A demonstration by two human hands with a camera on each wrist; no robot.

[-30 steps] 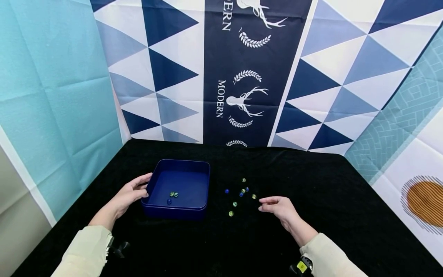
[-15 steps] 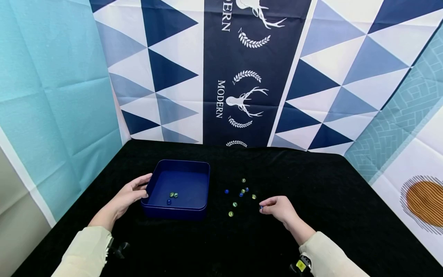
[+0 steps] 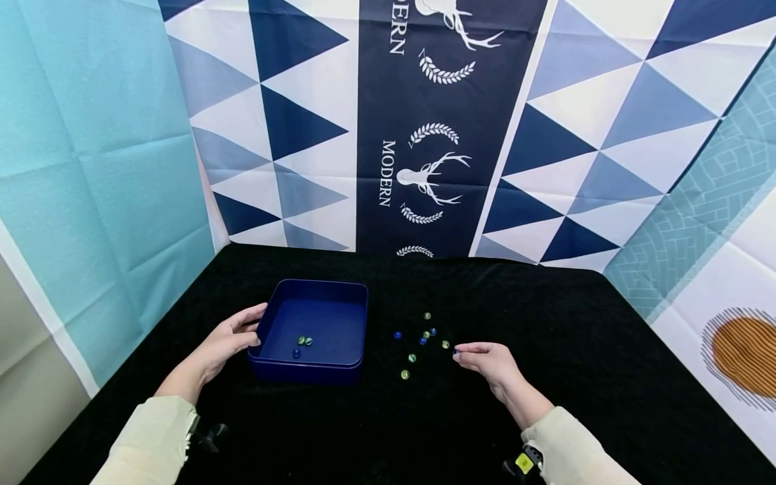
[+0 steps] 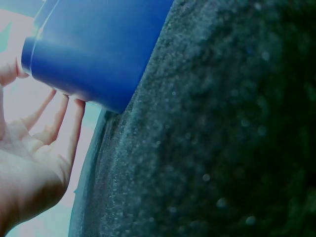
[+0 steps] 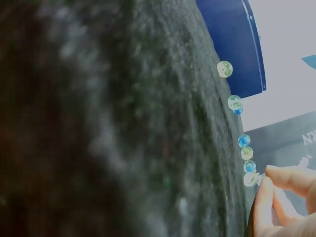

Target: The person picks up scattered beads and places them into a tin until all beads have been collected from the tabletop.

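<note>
Blue box [image 3: 303, 374]: standing on the black-covered tabletop [image 3: 376, 431], left of centre; three marbles [image 3: 308, 341] lie inside, nearer the box's front edge. Left hand [image 3: 225, 340]: fingers spread, tips touching the box's left side. Right hand [image 3: 494, 367]: thumb and forefinger pinch a blue marble [image 3: 456, 351] (mostly hidden by the fingertips), well in from the tabletop's right edge. Eight loose marbles [image 3: 412, 358] lie between the box's right edge and that hand.
</note>
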